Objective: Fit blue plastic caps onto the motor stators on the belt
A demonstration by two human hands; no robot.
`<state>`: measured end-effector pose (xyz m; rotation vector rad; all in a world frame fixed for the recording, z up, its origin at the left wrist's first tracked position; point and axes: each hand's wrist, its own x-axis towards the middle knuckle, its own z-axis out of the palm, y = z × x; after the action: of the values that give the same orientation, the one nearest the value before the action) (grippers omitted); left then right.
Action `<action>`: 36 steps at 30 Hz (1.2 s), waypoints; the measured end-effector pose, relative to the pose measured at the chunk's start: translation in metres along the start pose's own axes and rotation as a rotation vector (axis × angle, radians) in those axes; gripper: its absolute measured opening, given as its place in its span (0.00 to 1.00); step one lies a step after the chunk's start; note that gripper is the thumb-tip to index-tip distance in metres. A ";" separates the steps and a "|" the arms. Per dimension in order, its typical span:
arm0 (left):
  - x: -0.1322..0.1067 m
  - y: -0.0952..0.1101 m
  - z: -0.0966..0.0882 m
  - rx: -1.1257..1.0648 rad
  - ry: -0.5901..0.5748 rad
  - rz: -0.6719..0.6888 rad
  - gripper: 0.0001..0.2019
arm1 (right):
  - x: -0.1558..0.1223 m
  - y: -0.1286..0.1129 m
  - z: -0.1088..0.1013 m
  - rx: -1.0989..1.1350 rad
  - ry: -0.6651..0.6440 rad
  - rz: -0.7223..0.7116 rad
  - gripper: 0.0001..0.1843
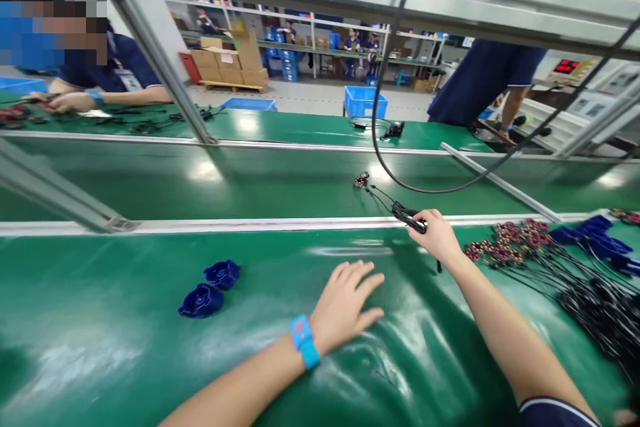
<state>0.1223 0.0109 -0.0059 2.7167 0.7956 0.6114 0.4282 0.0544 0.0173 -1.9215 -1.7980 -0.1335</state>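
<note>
My right hand (pixel 437 235) is closed around a bundled black cable (pixel 404 213) above the white rail at the bench's far edge. From that bundle, thin leads run out to a small copper-coloured coil part (pixel 361 180) over the green strip beyond. My left hand (pixel 347 303), with a blue band on its wrist, is spread over the green mat and holds nothing. To its left lie two dark blue plastic shells (pixel 201 300), side by side on the mat.
At right sits a pile of coil parts (pixel 510 240) with black cables (pixel 600 307), beside more blue plastic pieces (pixel 595 237). A black cable loop (pixel 377 113) hangs in front. Metal posts (pixel 165 67) frame the bench. Co-workers stand or sit across it, near a blue crate (pixel 365 101).
</note>
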 end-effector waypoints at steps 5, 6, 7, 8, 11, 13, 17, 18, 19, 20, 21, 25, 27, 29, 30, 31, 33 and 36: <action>0.105 -0.051 0.003 0.238 -0.033 -0.110 0.30 | -0.063 0.009 -0.022 0.023 0.017 0.036 0.11; 0.126 -0.060 0.007 0.259 -0.039 -0.108 0.30 | -0.072 0.009 -0.026 0.021 0.005 0.041 0.11; 0.146 -0.067 0.012 0.276 -0.049 -0.099 0.31 | -0.079 0.009 -0.031 0.015 -0.012 0.045 0.11; 0.164 -0.074 0.018 0.294 -0.061 -0.089 0.31 | -0.085 0.009 -0.035 0.001 -0.037 0.049 0.11; 0.205 -0.086 0.035 0.344 -0.110 -0.059 0.28 | -0.096 0.012 -0.048 -0.060 -0.123 0.064 0.11; 0.223 -0.092 0.043 0.373 -0.151 -0.041 0.25 | -0.099 0.016 -0.055 -0.085 -0.150 0.072 0.11; 0.241 -0.100 0.049 0.412 -0.232 0.013 0.23 | -0.099 0.026 -0.064 -0.064 -0.104 0.093 0.10; 0.244 -0.101 0.049 0.416 -0.250 0.035 0.23 | -0.099 0.028 -0.066 -0.057 -0.084 0.100 0.10; 0.247 -0.101 0.049 0.417 -0.268 0.060 0.22 | -0.099 0.030 -0.067 -0.051 -0.067 0.107 0.10; 0.250 -0.100 0.049 0.416 -0.286 0.084 0.22 | -0.099 0.032 -0.068 -0.047 -0.054 0.113 0.10; 0.253 -0.099 0.049 0.411 -0.305 0.109 0.22 | -0.100 0.033 -0.069 -0.046 -0.044 0.121 0.10; 0.271 -0.089 0.055 0.394 -0.370 0.149 0.20 | -0.102 0.036 -0.073 -0.052 -0.043 0.145 0.11; 0.281 -0.084 0.060 0.393 -0.392 0.128 0.19 | -0.103 0.037 -0.075 -0.056 -0.048 0.153 0.11; 0.287 -0.082 0.063 0.393 -0.402 0.088 0.18 | -0.103 0.040 -0.077 -0.061 -0.041 0.154 0.11; 0.289 -0.082 0.063 0.391 -0.405 0.067 0.18 | -0.103 0.041 -0.077 -0.063 -0.036 0.154 0.11; 0.290 -0.083 0.063 0.388 -0.407 0.048 0.18 | -0.103 0.043 -0.078 -0.064 -0.031 0.155 0.11; 0.290 -0.084 0.062 0.379 -0.416 0.028 0.19 | -0.103 0.046 -0.079 -0.061 -0.020 0.159 0.12; 0.288 -0.083 0.059 0.372 -0.443 0.026 0.18 | -0.104 0.048 -0.079 -0.050 -0.011 0.157 0.12</action>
<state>0.3314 0.2334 0.0066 3.0222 0.8180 -0.1600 0.4822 -0.0728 0.0303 -2.0933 -1.6576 -0.1146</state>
